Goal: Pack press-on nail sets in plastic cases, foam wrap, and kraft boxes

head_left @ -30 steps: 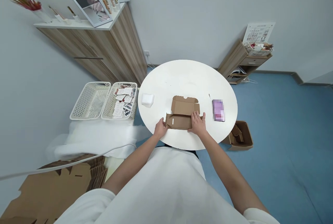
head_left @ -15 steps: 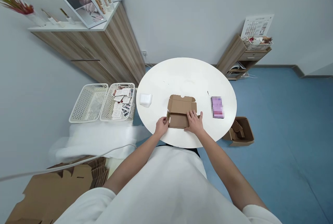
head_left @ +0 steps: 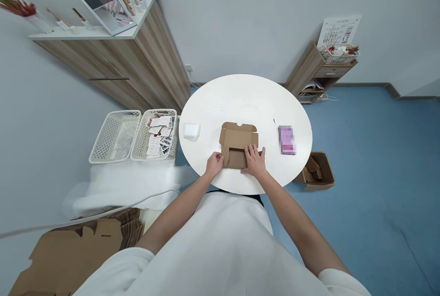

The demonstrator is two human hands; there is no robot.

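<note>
A brown cardboard box [head_left: 238,139], partly folded, lies on the white oval table [head_left: 245,94] with its lid laid back away from me. My left hand [head_left: 215,165] pinches the box's left side near the front corner, where a flap now stands across the left end. Over the right end, my right hand [head_left: 255,161] grips the box, thumb by the front edge and fingers reaching over the right wall. The inside of the box shows between my hands. A small white stack [head_left: 191,131] lies left of the box, and a purple pack [head_left: 287,140], blurred out, lies to the right.
Left of the table stand two white baskets, one with cards and packets [head_left: 155,145], another with clear bags [head_left: 117,142]. Flat cardboard blanks [head_left: 79,259] are stacked at lower left, near a white cable [head_left: 103,215]. A brown carton [head_left: 319,172] stands right of the table.
The left end flap of the box has turned inward under my left hand. My right hand has stayed at the right end. The whole view has shifted slightly.
</note>
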